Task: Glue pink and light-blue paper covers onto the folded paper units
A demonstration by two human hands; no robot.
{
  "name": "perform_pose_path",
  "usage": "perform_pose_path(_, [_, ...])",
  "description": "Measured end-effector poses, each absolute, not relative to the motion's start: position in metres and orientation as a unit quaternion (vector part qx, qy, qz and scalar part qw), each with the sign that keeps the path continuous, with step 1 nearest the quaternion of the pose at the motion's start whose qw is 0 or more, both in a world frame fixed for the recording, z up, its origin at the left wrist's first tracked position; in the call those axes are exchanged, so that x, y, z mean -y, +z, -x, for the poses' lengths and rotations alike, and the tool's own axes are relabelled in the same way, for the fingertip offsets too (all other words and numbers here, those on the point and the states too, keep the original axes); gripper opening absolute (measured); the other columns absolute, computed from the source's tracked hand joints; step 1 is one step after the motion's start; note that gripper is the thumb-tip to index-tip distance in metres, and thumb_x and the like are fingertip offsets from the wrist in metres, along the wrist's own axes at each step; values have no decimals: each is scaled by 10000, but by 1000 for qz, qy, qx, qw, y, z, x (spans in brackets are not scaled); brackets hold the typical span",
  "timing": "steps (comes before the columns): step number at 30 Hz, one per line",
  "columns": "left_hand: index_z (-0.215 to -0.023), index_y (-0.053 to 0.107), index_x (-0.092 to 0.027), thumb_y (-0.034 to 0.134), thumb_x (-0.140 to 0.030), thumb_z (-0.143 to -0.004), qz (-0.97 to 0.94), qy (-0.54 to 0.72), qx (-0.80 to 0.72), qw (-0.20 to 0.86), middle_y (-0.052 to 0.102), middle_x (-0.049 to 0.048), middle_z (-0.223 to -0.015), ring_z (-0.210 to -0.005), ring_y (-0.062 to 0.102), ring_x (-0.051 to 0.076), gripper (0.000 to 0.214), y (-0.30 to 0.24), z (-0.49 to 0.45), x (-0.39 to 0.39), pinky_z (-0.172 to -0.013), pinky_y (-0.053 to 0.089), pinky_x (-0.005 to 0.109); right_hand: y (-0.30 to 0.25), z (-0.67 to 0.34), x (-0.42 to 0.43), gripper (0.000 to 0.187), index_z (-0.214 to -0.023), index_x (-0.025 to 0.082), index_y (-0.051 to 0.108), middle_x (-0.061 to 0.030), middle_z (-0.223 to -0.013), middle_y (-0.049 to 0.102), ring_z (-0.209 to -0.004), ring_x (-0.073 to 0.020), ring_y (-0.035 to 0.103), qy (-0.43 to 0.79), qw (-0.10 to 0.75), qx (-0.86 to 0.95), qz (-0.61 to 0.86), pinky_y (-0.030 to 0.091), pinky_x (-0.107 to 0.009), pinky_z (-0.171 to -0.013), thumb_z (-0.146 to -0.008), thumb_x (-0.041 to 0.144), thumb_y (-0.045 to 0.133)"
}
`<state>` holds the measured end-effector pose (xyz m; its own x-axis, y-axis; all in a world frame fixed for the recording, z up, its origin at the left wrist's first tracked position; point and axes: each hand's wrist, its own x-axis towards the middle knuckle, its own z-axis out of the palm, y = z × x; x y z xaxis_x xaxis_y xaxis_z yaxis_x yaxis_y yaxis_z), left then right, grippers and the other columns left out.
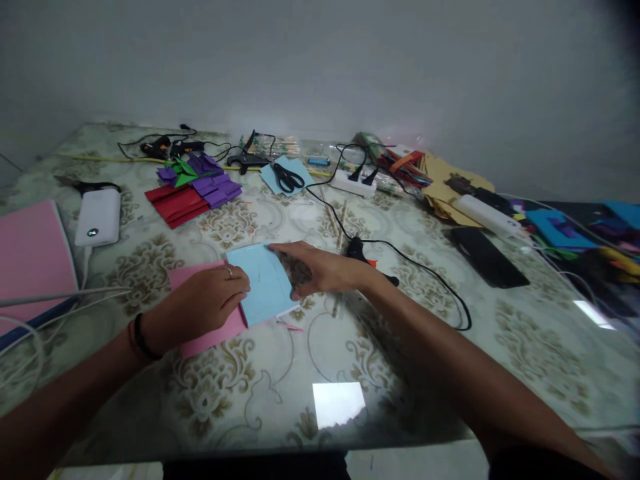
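Observation:
A light blue paper sheet lies on a pink sheet in the middle of the patterned glass table. My left hand, with a ring and a dark wristband, rests with curled fingers on the pink sheet and presses the blue sheet's left edge. My right hand lies flat with fingers stretched along the blue sheet's upper right edge. Neither hand lifts the paper.
A black glue gun with a cord lies just right of my right hand. Scissors on blue paper, red and purple folded papers, a white power bank, a power strip, a black phone and a pink pad lie around.

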<state>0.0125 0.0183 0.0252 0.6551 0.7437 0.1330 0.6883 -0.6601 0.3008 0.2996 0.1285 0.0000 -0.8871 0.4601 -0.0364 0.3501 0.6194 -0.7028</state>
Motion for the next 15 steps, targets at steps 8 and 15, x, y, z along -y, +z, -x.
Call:
perform_pose_path(8, [-1007,785,-140,513,-42,-978,-905,140,-386,111,824,101,-1068,-997,763,230,290,14,-7,-23,-905,610,361,3,-299,-129,1063,-1687,296,357,-144,-1697,431,-1553,-354,397,379,82,899,204,304,-539,-1283,-794,328,933])
perform_pose_path(15, [-991,778,-141,518,-92,-1008,-901,146,-384,141,818,111,-1084,-1033,755,229,265,17,-3,-24,-969,597,372,11,-296,-128,830,-1604,299,518,-165,-1772,288,-1620,-341,304,345,29,918,196,235,-560,-1296,-862,304,889])
